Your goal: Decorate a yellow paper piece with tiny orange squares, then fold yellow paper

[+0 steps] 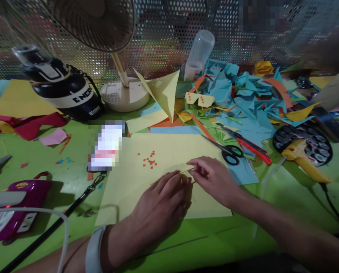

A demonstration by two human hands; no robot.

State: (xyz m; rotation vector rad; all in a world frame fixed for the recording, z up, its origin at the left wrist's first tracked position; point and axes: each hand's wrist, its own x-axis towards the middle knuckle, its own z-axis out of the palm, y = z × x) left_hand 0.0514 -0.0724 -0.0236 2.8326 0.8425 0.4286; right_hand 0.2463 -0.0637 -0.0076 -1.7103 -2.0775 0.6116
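A pale yellow sheet (123,189) lies on the green table, with a small cluster of orange paper squares (150,161) on it. Over the sheet, my left hand (160,201) bends its fingers down onto a small yellow paper piece (187,170) that blends with the sheet. My right hand (212,174) pinches the same piece's edge between thumb and fingers, close to the left fingertips. Most of the piece is hidden beneath my hands. Just beyond the right hand, black-handled scissors (232,154) and a red utility knife (254,148) lie on paper scraps.
A yellow glue gun (308,161) with a cord lies at right. Blue folded paper (220,87) is heaped at the back. A phone (106,146), a fan (126,93), a black bottle (67,89) and a purple device (24,204) stand or lie leftward.
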